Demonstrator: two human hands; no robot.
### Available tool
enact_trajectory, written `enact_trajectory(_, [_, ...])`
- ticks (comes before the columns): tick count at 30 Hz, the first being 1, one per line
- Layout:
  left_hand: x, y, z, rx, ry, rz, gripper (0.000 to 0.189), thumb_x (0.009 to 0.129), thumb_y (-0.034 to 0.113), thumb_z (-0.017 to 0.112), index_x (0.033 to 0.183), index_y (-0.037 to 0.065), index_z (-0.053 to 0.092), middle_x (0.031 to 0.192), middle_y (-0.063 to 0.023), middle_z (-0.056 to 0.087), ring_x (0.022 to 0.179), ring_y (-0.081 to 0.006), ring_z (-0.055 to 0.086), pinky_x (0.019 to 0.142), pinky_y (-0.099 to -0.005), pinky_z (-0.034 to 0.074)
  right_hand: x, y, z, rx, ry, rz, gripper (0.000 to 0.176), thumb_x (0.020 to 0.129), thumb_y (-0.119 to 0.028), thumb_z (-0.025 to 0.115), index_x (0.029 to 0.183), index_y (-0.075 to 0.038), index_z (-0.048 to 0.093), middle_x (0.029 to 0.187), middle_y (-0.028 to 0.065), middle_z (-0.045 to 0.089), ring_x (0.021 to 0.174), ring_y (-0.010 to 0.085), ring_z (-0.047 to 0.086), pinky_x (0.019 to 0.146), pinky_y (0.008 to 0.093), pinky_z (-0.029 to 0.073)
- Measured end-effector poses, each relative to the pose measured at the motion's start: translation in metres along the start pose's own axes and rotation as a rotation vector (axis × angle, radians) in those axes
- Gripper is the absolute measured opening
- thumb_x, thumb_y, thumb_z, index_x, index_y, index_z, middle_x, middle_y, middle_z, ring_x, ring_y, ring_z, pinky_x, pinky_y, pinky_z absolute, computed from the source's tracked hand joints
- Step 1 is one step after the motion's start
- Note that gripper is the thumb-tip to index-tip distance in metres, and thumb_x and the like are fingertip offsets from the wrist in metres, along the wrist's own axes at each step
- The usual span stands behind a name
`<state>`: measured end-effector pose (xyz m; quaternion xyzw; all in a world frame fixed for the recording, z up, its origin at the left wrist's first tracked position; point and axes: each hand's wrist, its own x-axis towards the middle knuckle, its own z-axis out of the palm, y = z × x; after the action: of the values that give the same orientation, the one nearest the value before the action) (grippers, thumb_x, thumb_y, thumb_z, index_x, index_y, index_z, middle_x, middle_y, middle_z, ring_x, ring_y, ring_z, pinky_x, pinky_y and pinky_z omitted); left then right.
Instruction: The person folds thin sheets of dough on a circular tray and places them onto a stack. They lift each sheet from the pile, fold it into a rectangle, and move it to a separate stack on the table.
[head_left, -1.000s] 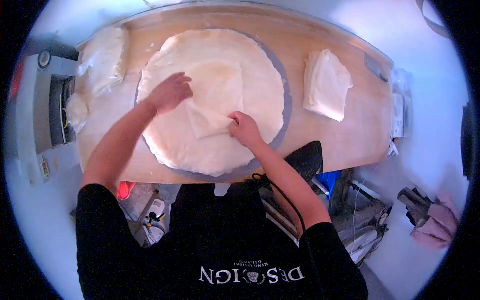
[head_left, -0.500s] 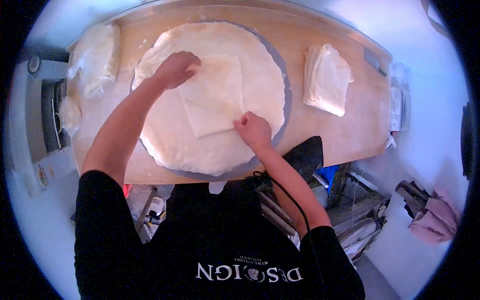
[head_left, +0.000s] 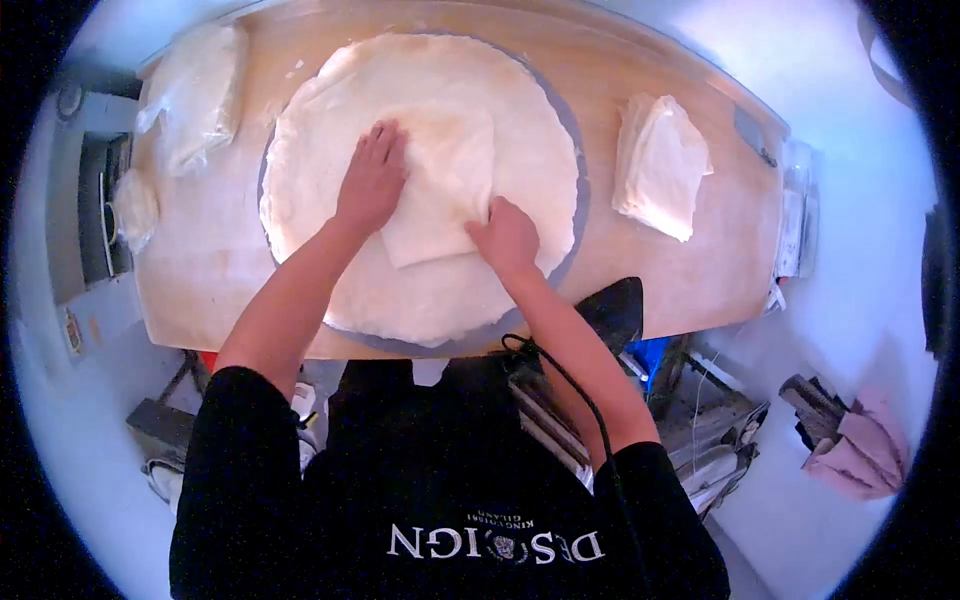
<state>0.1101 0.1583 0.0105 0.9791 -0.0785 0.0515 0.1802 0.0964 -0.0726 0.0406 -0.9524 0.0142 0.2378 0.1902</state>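
Observation:
A large round sheet of pale dough [head_left: 320,140] lies on a grey round mat [head_left: 566,255]. Near its centre is a smaller, roughly square folded piece [head_left: 445,160]. My left hand [head_left: 375,178] lies flat at the left edge of the square piece, fingers stretched forward and holding nothing. At the lower right edge of that piece, my right hand [head_left: 507,235] pinches the dough between thumb and fingers.
A stack of folded sheets [head_left: 662,168] lies on the wooden table [head_left: 720,250] to the right, with a flat grey tool [head_left: 752,135] beyond it. Plastic-wrapped dough [head_left: 200,95] and a smaller bag [head_left: 135,208] are at the left.
My left hand has come down and nearer to me, its curled fingers now flattened on the dough. The right hand stays at the square piece's edge, slightly higher in view.

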Motion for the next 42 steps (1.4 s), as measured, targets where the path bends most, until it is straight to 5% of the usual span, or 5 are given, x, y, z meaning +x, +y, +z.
enact_trajectory(6, [0.002,-0.002,-0.012,-0.108,-0.034,0.03,0.06,0.085,0.014,0.064,0.141,0.005,0.043,0.15,-0.0159,0.035,0.141,-0.0333,0.03,0.116,-0.0456,0.027,-0.006,-0.006,-0.017,0.736,-0.189,0.085,0.032,0.078,-0.019,0.072,0.103,-0.003,0.06,0.103,0.0093,0.066,0.081,0.0232,0.065,0.063,0.0409,0.052])
enact_trajectory(10, [-0.038,0.029,-0.025,-0.528,0.422,-0.551,0.048,0.09,0.018,0.062,0.134,0.005,0.048,0.13,-0.0161,0.052,0.122,-0.0302,0.049,0.103,-0.042,0.041,-0.025,-0.018,-0.065,1.274,-0.443,0.216,0.044,0.08,-0.011,0.066,0.122,-0.006,0.054,0.106,0.005,0.064,0.089,0.0169,0.062,0.066,0.0398,0.053])
enact_trajectory(14, [-0.102,0.076,-0.01,-1.848,-0.171,-1.29,0.041,0.101,0.038,0.048,0.128,0.008,0.052,0.116,-0.0095,0.061,0.109,-0.0261,0.058,0.094,-0.0395,0.046,-0.059,-0.009,-0.109,1.476,-0.509,0.302,0.046,0.081,-0.006,0.062,0.127,-0.004,0.052,0.111,0.0074,0.063,0.099,0.0186,0.062,0.079,0.0407,0.055])
enact_trajectory(30, [0.148,0.309,-0.06,-1.504,-0.435,-0.301,0.048,0.084,0.008,0.069,0.127,0.0,0.049,0.107,-0.0106,0.067,0.095,-0.0214,0.065,0.081,-0.0353,0.052,-0.041,0.2,-0.297,1.277,0.168,-0.178,0.049,0.081,-0.006,0.06,0.13,-0.001,0.051,0.103,0.01,0.066,0.081,0.0179,0.066,0.056,0.0289,0.054])
enact_trajectory(42, [0.16,0.313,0.134,-0.772,-0.325,-0.308,0.058,0.072,0.009,0.072,0.125,0.001,0.052,0.088,-0.0164,0.067,0.082,-0.0277,0.067,0.078,-0.0378,0.053,0.05,0.33,-0.179,0.784,0.289,0.298,0.048,0.077,-0.01,0.071,0.122,-0.002,0.056,0.089,0.0101,0.067,0.074,0.0193,0.066,0.055,0.0321,0.053])
